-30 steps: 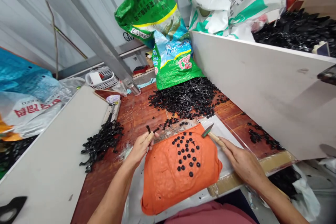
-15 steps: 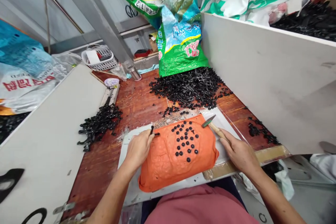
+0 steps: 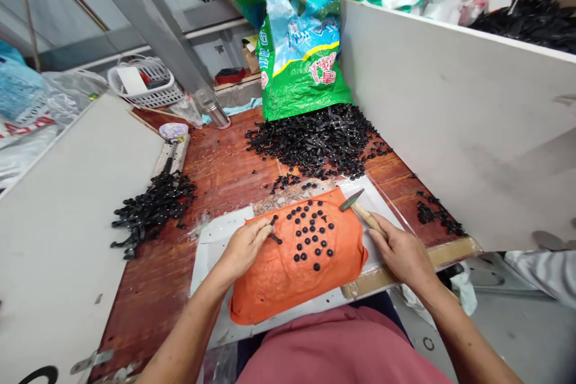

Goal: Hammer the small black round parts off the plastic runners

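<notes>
My right hand [image 3: 401,253] is closed around the wooden handle of a small hammer [image 3: 369,219]. Its dark, narrow head hovers by the upper right corner of an orange-covered pad [image 3: 270,288]. At the pad's left side, my left hand [image 3: 245,250] pinches a small black plastic part [image 3: 276,239] with knobbed ends; the fingers hide its middle, so I cannot tell whether it is one piece or two. Several round black buttons [image 3: 317,267] are spread over the middle and right of the pad. A small black stemmed piece [image 3: 324,218] lies among them.
Beyond the pad, black plastic parts [image 3: 315,141] heap out of a green sack [image 3: 310,96]. Another pile of black parts [image 3: 155,207] lies left, beside a leaning pale board [image 3: 67,192]. A tall pale panel [image 3: 441,102] borders the right. A white basket [image 3: 153,93] stands back left.
My left hand has moved slightly right over the pad, and the black part's ends now point differently. The hammer stays near the same corner. The whole view has shifted a little.
</notes>
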